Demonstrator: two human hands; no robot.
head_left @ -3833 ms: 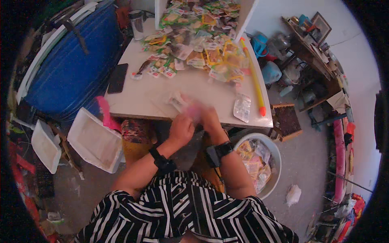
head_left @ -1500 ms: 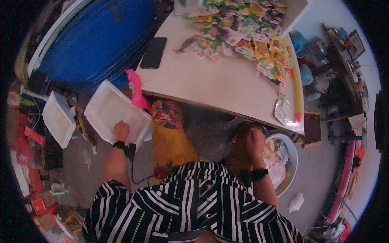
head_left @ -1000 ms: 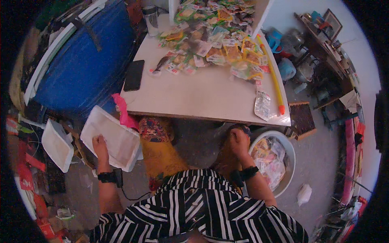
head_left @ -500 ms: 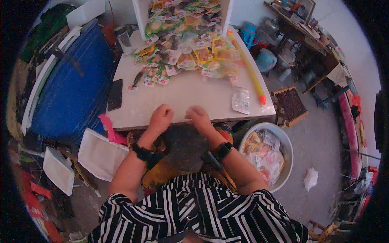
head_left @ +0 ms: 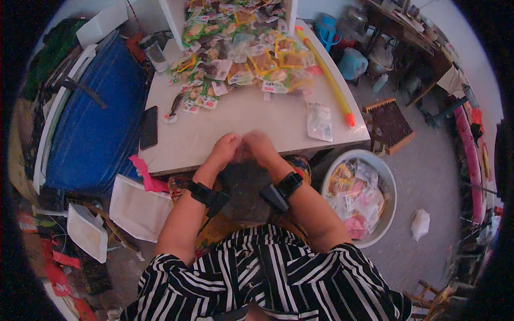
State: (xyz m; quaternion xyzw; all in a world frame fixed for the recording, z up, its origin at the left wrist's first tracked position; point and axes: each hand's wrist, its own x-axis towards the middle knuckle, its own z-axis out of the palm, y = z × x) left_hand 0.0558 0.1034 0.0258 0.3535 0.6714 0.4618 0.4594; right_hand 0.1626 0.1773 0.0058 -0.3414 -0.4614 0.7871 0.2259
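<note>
"In the head view, what are your fingers doing?"

"My left hand (head_left: pixel 224 150) and right hand (head_left: pixel 261 148) nearly meet over the table's (head_left: pixel 190 134) near edge, fingers curled; blur hides whether I hold anything."

"And the packets (head_left: pixel 262 61)?"

"Piled beyond my fingers, with one clear packet (head_left: pixel 319 122) to their right. They look light, soft, maybe slippery; I'd pinch a flat edge."
</note>
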